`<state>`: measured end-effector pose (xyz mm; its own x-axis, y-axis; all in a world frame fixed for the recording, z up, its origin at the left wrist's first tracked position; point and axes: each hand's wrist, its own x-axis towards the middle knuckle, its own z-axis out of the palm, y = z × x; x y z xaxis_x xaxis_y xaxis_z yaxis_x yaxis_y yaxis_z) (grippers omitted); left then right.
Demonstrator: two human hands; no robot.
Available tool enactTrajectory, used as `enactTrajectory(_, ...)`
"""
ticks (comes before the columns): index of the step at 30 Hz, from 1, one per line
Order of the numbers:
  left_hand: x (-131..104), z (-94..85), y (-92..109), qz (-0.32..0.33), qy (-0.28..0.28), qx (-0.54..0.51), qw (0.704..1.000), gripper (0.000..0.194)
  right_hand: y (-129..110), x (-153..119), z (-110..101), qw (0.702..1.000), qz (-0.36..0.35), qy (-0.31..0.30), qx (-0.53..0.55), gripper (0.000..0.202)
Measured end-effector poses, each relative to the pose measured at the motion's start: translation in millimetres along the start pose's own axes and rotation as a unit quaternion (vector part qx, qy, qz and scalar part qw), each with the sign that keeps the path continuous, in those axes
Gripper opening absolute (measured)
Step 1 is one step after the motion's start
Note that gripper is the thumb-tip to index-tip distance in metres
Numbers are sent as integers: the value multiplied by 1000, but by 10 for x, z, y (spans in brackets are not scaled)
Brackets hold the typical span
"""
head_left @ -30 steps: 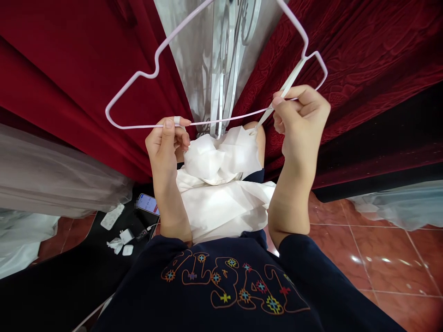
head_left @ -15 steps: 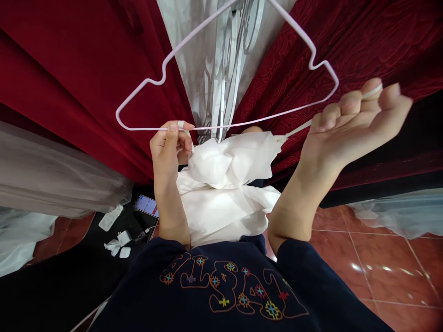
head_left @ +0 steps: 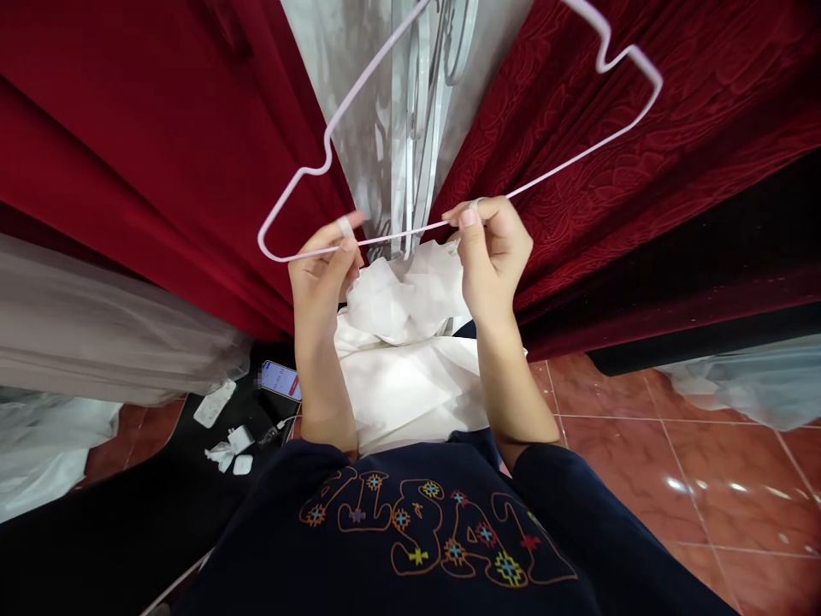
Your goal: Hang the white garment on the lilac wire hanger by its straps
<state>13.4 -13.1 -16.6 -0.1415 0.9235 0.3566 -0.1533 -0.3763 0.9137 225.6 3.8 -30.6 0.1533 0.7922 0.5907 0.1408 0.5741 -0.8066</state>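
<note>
Pale pink, thin-barred clothes hanger (head_left: pixel 410 233) with a deep notch in each shoulder: it hangs in the air before the person, above the lap, its peak cut off by the top edge of the view. The person's left hand (head_left: pixel 321 269) pinches the straight lower bar near its left end, thumb closed against the fingers and the forefinger stretched out past the thumb. The right hand (head_left: pixel 495 257) has its thumb and forefinger closed around the same bar, right of the middle. Whether the lower fingers of either hand also catch cloth, I cannot tell. Two holds set apart probably steady so slender a frame, which slants upward to the right.

A heap of soft white fabric (head_left: pixel 410 385) lies over the lap, just below the bar; the lap seems to carry its weight, leaving both hands for the hanger. Its upper part is sheer, crumpled into airy puffs; the lower part looks denser and smoother, falling in broad folds. The hanger's surface looks smooth and slightly glossy, perhaps coated, with rounded bends.

Each forefinger wears a narrow white band. Plain deep-red drapery (head_left: pixel 160 171) hangs in heavy folds on the left, and red cloth with a raised pattern (head_left: pixel 616 197) on the right. A lit phone (head_left: pixel 280 380) lies flat on a matte black surface (head_left: pixel 154 522), beside a boxy white charger (head_left: pixel 240 440).
</note>
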Motion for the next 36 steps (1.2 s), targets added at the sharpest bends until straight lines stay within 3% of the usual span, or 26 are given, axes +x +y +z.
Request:
enactTrajectory(3,55,-166,-87,46,23,4,999,47,100,36,-21,997,-41,56,31,37)
enactTrajectory(7,146,-612,-164,131,53,-12,990,62,185,83,-32,997,-52,48,33,37)
enactTrajectory(11,181,-889,-167,255,158,-13,954,33,208,77,-18,997,-39,52,52,37)
enactTrajectory(14,180,-825,-146,312,194,-16,930,22,193,51,2,998,-31,35,52,35)
enactTrajectory(18,166,-660,-130,335,187,-1,924,23,176,25,21,998,-35,21,41,32)
enactTrajectory(21,129,-624,-81,331,124,10,935,36,193,14,15,998,-47,30,27,29)
enactTrajectory(25,102,-546,99,317,28,32,947,37,229,5,-4,998,-57,34,15,28)
enactTrajectory(31,335,-300,326,296,-60,135,944,38,209,2,-9,998,-50,22,11,28)
enactTrajectory(36,498,-188,359,265,-77,162,947,23,198,-18,-34,998,-52,32,3,28)
